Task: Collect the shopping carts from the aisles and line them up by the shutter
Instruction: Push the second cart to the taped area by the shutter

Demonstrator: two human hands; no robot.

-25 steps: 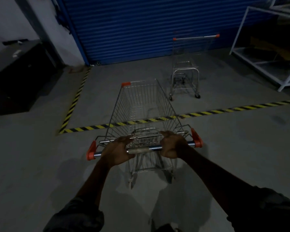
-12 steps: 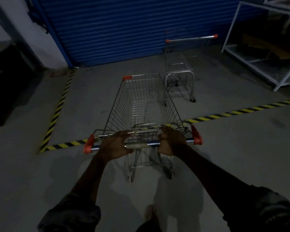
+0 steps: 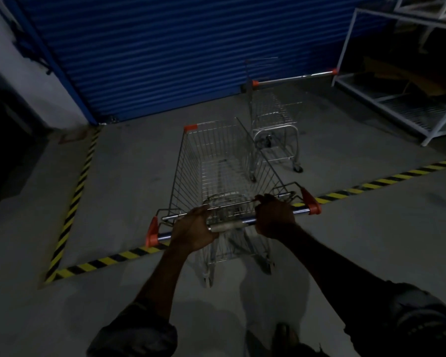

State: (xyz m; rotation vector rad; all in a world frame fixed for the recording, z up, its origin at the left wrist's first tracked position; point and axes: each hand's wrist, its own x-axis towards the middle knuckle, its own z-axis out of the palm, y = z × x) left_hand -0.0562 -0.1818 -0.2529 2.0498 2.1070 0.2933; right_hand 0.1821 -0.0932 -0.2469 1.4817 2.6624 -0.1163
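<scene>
Head view, dim light.

- Held cart [image 3: 216, 163]: wire basket, empty, with orange corner cap. It is pointed toward the blue shutter [image 3: 165, 60] and is well short of it.
- Handle bar [image 3: 232, 224]: chrome, orange end caps. It is grasped by both grips.
- Left grip [image 3: 193, 228]: clenched round the bar left of centre, knuckles up.
- Right grip [image 3: 274, 217]: clenched round the bar right of centre, fingers wrapped over the top.
- Hazard tape [image 3: 371, 184]: yellow and black, laid on the grey floor [image 3: 126, 181] as a marked bay in front of the shutter. The near strip is crossed by the held cart: the basket is inside the bay, while the handle and rear wheels are on the near side.
- Second cart [image 3: 276, 117]: stands inside the bay, ahead and to the right of the held cart, nearer the shutter. Its handle is at the far end. Its near end is overlapped in view by the held cart's front right corner; contact cannot be determined.
- White shelving rack [image 3: 435, 124]: stands at far right, beside the shutter.
- One shoe [image 3: 283, 331] is seen at the bottom edge, behind the held cart.
- Dark rolled sleeves are noted on both forearms.
</scene>
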